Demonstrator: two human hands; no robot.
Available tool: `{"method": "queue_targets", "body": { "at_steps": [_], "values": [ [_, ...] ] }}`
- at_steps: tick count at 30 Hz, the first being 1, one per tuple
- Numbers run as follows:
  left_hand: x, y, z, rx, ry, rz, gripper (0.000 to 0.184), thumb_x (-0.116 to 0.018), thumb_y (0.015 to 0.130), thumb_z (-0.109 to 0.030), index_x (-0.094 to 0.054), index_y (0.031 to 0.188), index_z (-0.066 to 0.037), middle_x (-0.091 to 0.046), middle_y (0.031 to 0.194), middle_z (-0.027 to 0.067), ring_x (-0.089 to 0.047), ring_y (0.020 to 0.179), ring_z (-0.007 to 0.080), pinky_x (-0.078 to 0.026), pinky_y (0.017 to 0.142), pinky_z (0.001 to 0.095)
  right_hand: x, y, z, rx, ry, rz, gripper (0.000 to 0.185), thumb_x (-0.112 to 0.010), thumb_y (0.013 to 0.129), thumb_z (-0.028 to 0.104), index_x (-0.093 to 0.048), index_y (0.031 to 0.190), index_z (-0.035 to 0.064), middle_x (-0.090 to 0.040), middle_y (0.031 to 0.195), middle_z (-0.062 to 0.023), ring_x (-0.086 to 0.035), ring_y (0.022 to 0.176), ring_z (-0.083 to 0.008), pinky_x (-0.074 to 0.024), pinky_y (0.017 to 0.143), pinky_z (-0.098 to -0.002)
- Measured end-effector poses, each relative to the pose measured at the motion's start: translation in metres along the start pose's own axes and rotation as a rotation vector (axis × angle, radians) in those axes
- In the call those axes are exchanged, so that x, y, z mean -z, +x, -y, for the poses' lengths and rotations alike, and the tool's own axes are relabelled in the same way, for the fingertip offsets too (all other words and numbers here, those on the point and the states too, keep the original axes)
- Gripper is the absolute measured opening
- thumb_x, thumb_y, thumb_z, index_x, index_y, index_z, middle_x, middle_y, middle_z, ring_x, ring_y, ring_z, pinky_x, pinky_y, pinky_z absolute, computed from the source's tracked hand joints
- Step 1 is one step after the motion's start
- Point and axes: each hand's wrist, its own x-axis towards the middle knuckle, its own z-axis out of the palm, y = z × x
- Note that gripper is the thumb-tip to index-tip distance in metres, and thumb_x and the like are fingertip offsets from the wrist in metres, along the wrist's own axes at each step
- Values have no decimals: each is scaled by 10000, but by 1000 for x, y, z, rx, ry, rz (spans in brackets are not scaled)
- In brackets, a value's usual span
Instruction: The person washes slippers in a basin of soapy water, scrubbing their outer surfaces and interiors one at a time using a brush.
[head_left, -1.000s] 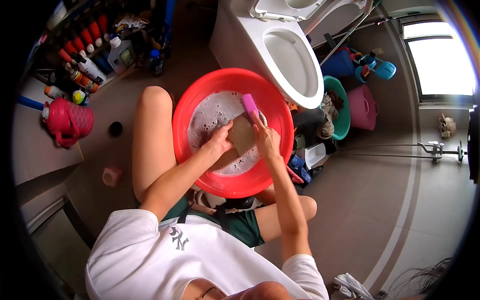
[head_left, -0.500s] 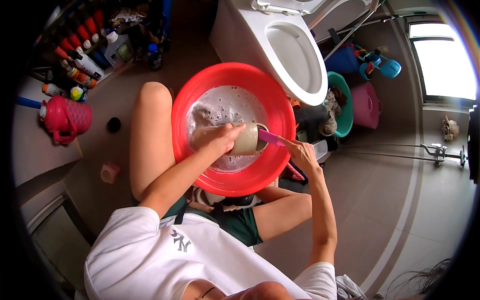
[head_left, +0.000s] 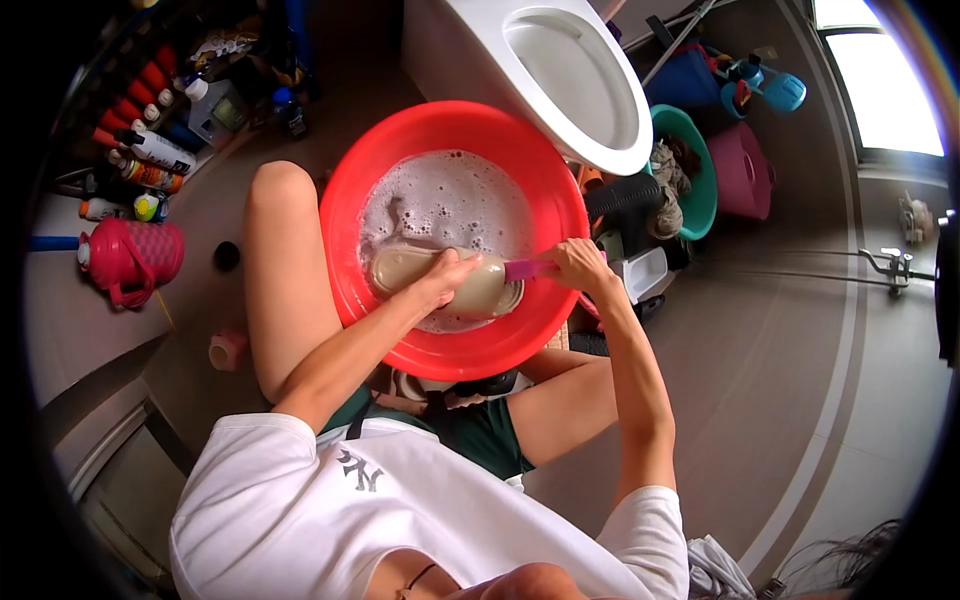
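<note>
A beige slipper (head_left: pixel 490 288) lies over the soapy water inside a red basin (head_left: pixel 545 180). My left hand (head_left: pixel 445 280) is closed round its middle, with the thumb across the top. The handle of a pink brush (head_left: pixel 532 269) is gripped in my right hand (head_left: pixel 580 267) near the basin's right side. The brush's far end meets the slipper's right end; its bristles are hidden. White foam (head_left: pixel 450 195) covers much of the water, and a dark shape shows through it on the left.
A white toilet (head_left: pixel 585 90) stands just beyond the basin. To the right are a teal tub (head_left: pixel 702 175), a pink bucket (head_left: pixel 742 170) and a white tray (head_left: pixel 645 268). Several bottles (head_left: pixel 160 150) and a pink watering-can-like container (head_left: pixel 130 260) sit at the left.
The slipper has turned, so its opening at the right end no longer shows. My right hand has moved up and slightly left with the brush. The view has shifted slightly.
</note>
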Motion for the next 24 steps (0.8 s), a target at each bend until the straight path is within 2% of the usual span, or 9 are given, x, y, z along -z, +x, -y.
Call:
{"method": "queue_targets", "body": {
  "at_steps": [3, 7, 8, 9, 12, 15, 17, 22, 24],
  "values": [
    [0, -12, -2, -111, -80, 78, 476, -648, 875, -223, -421, 1071, 147, -549, 1050, 186, -564, 950, 196, -504, 749, 321, -7, -9, 9, -19, 81, -27, 239, -679, 757, 251, -716, 986, 198, -615, 655, -129, -601, 622, -313, -458, 561, -411],
    [1, -15, -6, -105, 22, -40, 451, -637, 883, -235, -442, 1053, 135, -547, 1044, 183, -559, 947, 186, -489, 780, 321, -21, -14, 36, -112, 101, -145, 198, -678, 759, 271, -723, 929, 179, -618, 658, -131, -609, 627, -311, -466, 559, -408],
    [4, -13, -7, -105, 36, -37, 452, -633, 886, -239, -441, 1053, 135, -547, 1045, 183, -558, 945, 185, -488, 781, 327, -21, -13, 49, -143, 188, -196, 189, -661, 773, 345, -725, 863, 192, -625, 671, -146, -617, 652, -334, -479, 596, -445],
    [4, -15, -10, -105, 51, -36, 452, -628, 889, -242, -441, 1053, 136, -546, 1046, 183, -557, 944, 183, -487, 783, 332, -26, -11, 54, -160, 167, -190, 198, -659, 775, 353, -725, 862, 188, -627, 675, -147, -619, 655, -336, -480, 598, -447],
    [-1, -19, -14, -240, 109, -52, 380, -628, 885, -238, -484, 989, 98, -559, 987, 144, -540, 904, 165, -476, 758, 326, -22, -8, 64, -216, 174, -173, 229, -661, 768, 372, -724, 851, 169, -633, 682, -146, -624, 665, -336, -484, 605, -449],
    [8, -5, -2, -293, 169, -81, 332, -634, 877, -225, -508, 959, 71, -565, 945, 118, -531, 878, 151, -471, 732, 318, -23, -25, 43, -233, 138, -159, 213, -668, 767, 360, -722, 840, 167, -634, 675, -131, -625, 653, -322, -488, 604, -440],
    [11, -1, -3, -292, 195, -86, 309, -635, 875, -215, -515, 951, 59, -565, 931, 107, -526, 868, 141, -468, 716, 315, 9, -49, 34, -230, 153, -143, 180, -671, 767, 329, -722, 828, 167, -636, 672, -116, -624, 638, -305, -491, 597, -422],
    [3, -12, -10, -260, 121, -63, 260, -645, 867, -199, -517, 901, 25, -557, 880, 69, -511, 821, 112, -461, 678, 302, 14, -61, 31, -114, 117, -102, 162, -665, 770, 296, -722, 852, 168, -641, 680, -114, -624, 631, -295, -489, 581, -402],
    [9, -14, -12, -321, 107, -55, 244, -653, 860, -193, -521, 863, 12, -560, 843, 52, -510, 792, 103, -459, 661, 300, 10, -54, 36, -85, 126, -49, 160, -659, 777, 295, -720, 849, 166, -639, 678, -118, -625, 635, -297, -491, 585, -407]
  ]
}}
